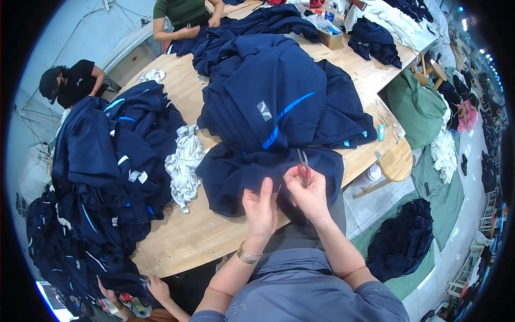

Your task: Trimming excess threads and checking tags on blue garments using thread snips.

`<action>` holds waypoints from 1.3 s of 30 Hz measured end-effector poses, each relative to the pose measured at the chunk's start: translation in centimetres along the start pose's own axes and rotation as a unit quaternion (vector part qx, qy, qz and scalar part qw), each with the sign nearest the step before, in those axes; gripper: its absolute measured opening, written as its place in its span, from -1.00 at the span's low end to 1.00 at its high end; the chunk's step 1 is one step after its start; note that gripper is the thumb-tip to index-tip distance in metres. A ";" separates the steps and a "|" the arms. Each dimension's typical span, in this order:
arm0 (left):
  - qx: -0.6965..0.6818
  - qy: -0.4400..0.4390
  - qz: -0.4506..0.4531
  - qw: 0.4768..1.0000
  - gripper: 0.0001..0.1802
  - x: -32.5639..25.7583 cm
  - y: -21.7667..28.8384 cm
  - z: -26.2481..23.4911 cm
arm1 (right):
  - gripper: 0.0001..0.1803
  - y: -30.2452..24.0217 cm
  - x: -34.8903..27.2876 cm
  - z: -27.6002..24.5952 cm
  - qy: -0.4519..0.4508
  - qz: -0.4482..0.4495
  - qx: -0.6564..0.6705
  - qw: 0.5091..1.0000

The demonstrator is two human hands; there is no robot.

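A navy garment (230,180) lies bunched at the table's near edge, right in front of me. My left hand (260,211) is closed at its near side, thumb upright; the cloth seems gripped in the fingers, which are partly hidden. Just to the right, my right hand (309,194) is wrapped round small scissors with red handles (304,173), their blades pointing up and away. Fingers of this hand also hang close to the garment's edge. Behind it rises a large heap of navy garments (257,80) with bright blue stripes and a light patch.
More navy garments (107,155) and white cloth (186,163) cover the table's left side. Two people (185,27) work beyond; another person's hands (158,290) touch the lower-left pile. A wooden stool (397,160) stands right, near a navy pile (401,239) on green sheeting.
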State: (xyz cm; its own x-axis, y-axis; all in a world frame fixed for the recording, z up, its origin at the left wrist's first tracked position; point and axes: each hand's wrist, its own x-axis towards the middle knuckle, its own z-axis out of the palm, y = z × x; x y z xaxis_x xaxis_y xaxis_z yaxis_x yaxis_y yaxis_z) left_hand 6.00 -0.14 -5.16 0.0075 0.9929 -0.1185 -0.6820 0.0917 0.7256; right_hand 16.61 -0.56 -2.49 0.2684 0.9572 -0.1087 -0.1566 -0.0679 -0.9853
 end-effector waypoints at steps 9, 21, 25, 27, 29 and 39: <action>0.013 0.006 0.019 1.000 -0.86 -0.2 0.0 0.1 | -0.89 -0.2 -0.2 0.2 -0.015 0.039 0.057 0.997; 0.207 -0.030 0.150 0.966 -0.77 -1.1 -0.4 0.3 | -0.90 -0.2 -0.2 0.4 0.022 -0.016 -0.069 0.997; 0.067 0.003 0.061 0.996 -0.91 -0.5 -0.3 0.4 | -0.90 0.3 -0.2 0.2 -0.002 -0.004 -0.011 1.000; 0.030 0.002 0.016 0.999 -0.91 -0.4 0.2 0.6 | -0.94 0.7 -0.1 0.0 -0.032 -0.012 0.036 0.999; -0.007 0.001 -0.030 1.000 -0.90 -0.3 0.8 0.7 | -0.94 0.3 -0.3 0.1 -0.039 0.005 0.075 0.996; -0.054 0.019 -0.090 0.994 -0.80 0.3 2.3 0.9 | -0.80 0.8 -0.4 -1.8 -0.039 -0.187 -0.136 0.972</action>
State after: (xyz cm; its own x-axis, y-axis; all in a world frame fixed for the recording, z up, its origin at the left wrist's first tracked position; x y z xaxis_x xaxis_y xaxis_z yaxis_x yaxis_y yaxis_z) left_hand 5.10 0.46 -2.93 0.1108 0.9573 -0.2670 -0.7471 0.2574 0.6128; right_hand 18.05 -1.45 -3.45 0.1843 0.9469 0.2635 0.1975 0.2270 -0.9537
